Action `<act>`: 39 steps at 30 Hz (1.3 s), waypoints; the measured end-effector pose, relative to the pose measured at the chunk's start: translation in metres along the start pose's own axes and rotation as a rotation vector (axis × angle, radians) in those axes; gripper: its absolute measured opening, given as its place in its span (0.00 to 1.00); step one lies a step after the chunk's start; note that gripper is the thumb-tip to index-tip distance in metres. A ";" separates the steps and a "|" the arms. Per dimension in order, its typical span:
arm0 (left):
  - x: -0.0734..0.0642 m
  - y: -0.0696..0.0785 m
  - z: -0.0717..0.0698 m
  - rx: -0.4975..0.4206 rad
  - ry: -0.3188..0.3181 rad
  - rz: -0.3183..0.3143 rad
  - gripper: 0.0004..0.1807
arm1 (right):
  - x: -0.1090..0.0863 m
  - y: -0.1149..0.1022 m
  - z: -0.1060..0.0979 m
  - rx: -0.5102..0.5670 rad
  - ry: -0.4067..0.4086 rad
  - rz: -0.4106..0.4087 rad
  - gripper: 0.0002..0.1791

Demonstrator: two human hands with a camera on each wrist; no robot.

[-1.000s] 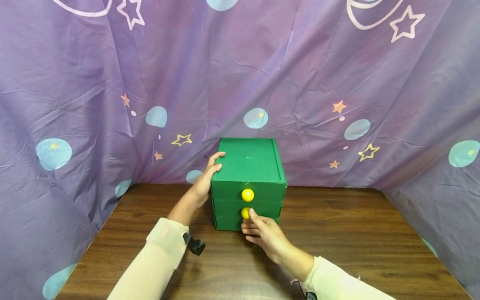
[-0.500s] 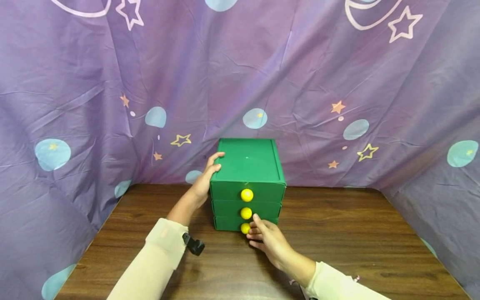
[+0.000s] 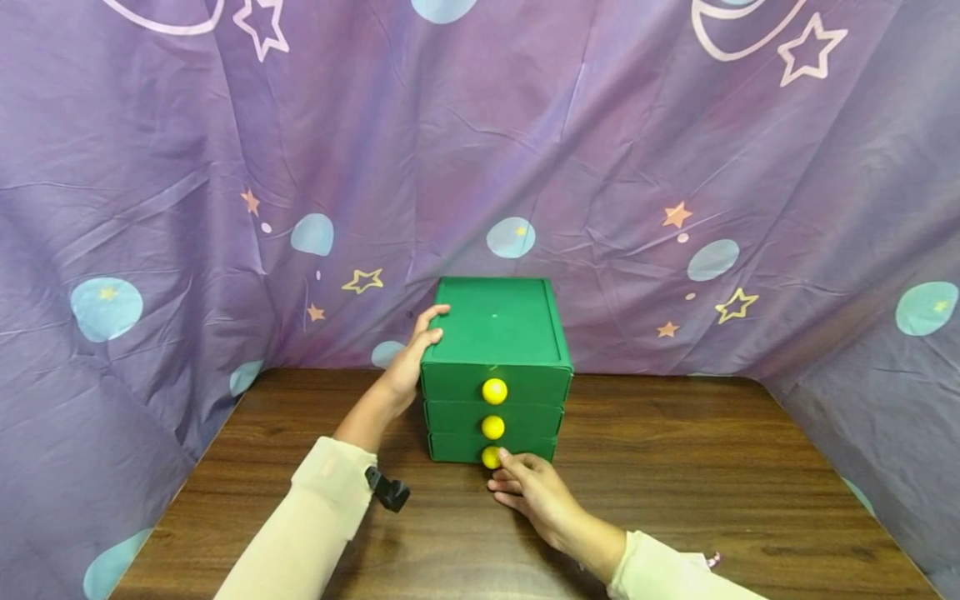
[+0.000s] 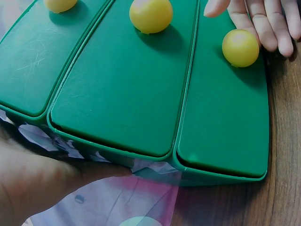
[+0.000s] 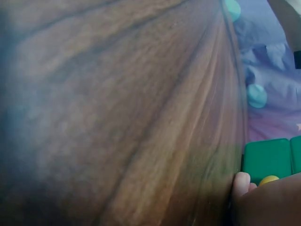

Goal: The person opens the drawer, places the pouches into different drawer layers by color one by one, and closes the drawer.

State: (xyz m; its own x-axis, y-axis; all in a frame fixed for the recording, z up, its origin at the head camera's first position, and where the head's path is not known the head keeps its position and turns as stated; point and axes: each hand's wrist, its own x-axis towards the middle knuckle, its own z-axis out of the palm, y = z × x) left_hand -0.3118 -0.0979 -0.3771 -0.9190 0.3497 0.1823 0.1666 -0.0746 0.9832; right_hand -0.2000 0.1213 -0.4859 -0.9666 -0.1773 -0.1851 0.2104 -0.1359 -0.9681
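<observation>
A green three-drawer box (image 3: 495, 321) stands on the table with all its drawers pushed in. Each drawer front carries a round yellow knob; the top knob (image 3: 495, 391) and middle knob (image 3: 492, 427) are untouched. My left hand (image 3: 405, 362) rests against the box's left side, fingertips at its upper edge. In the left wrist view that hand (image 4: 51, 176) lies flat along the side. At the bottom knob (image 4: 241, 48) is my right hand (image 3: 536, 496), its thumb by the knob's right and its extended fingers below. The right wrist view catches only part of that hand (image 5: 268, 200).
The brown wooden table (image 3: 675, 467) spreads out on both sides of the box. A purple cloth (image 3: 615, 167) with stars and blue spots hangs behind it. A black strap mount (image 3: 387, 489) sits on the left sleeve.
My right hand has let go of the middle knob, drawn slightly right, then moved down to the bottom knob. The left hand and the box have stayed put.
</observation>
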 end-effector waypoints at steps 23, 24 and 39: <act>-0.001 0.001 0.001 -0.001 -0.003 0.009 0.30 | 0.015 -0.001 -0.014 0.002 -0.152 0.143 0.34; -0.001 0.001 0.001 -0.002 -0.004 0.007 0.30 | 0.015 -0.001 -0.014 0.003 -0.153 0.144 0.34; 0.000 0.001 0.001 -0.004 -0.002 0.002 0.30 | 0.016 -0.001 -0.014 -0.014 -0.154 0.132 0.34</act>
State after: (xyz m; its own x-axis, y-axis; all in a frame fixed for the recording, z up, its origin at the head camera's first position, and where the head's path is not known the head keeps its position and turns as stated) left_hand -0.3111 -0.0972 -0.3766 -0.9177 0.3518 0.1847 0.1675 -0.0791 0.9827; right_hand -0.2182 0.1325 -0.4904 -0.8966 -0.3402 -0.2835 0.3307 -0.0886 -0.9396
